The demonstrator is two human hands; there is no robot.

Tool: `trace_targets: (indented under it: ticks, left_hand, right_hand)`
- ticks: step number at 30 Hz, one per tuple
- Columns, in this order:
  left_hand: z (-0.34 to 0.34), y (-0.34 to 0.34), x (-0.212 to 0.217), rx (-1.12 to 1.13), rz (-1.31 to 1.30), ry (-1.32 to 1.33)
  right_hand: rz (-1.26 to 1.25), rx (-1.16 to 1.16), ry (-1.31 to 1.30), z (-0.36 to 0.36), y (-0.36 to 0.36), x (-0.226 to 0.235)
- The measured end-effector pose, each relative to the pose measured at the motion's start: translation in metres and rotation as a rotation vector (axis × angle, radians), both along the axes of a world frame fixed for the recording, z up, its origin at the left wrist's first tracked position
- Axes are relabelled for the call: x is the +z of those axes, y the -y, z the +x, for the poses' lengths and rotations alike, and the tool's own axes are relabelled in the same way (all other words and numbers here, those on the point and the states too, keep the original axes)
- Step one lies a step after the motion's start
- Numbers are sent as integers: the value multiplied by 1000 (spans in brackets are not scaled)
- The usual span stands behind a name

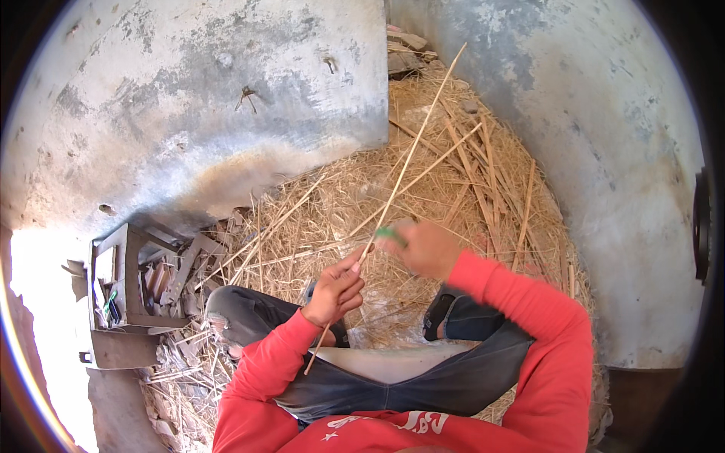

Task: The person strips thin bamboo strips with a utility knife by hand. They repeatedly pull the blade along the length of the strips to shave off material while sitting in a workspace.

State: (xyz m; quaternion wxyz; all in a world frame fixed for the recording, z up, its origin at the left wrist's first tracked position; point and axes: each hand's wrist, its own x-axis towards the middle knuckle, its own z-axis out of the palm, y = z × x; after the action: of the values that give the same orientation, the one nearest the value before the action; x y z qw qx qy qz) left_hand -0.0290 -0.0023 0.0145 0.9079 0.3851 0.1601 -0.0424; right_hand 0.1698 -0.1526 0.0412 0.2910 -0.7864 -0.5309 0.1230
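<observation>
A long, thin, pale strip of wood or bamboo (411, 151) runs slantwise from my lap up to the far right. My left hand (334, 293) is closed around its lower part, and the short near end sticks out below that hand. Just beyond, my right hand (429, 249) is closed on a small green object (390, 235) that lies against the strip. Motion blurs this object, so I cannot make out its kind; the right fingers hide part of it.
Straw-like shavings (325, 219) cover the floor, with several longer strips (483, 181) lying on the right. A wooden frame (143, 329) holding scraps stands at left. Worn grey walls (302, 83) rise ahead and at right. My crossed legs (400, 389) are close below the hands.
</observation>
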Motion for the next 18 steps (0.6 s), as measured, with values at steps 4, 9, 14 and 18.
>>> trace_targets:
  ticks: [4, 9, 14, 18]
  left_hand:
    - [-1, -1, 7, 19, -46, -10]
    - [6, -3, 10, 7, -23, 14]
    - [-11, 0, 15, -86, 5, -12]
    - [-26, 7, 5, -239, 42, -74]
  right_hand:
    - [-109, 21, 170, 2, 3, -2]
    - [110, -124, 264, 47, -5, -8]
    - [-131, -487, 130, 112, -5, 15]
    - [182, -874, 175, 233, 60, -21]
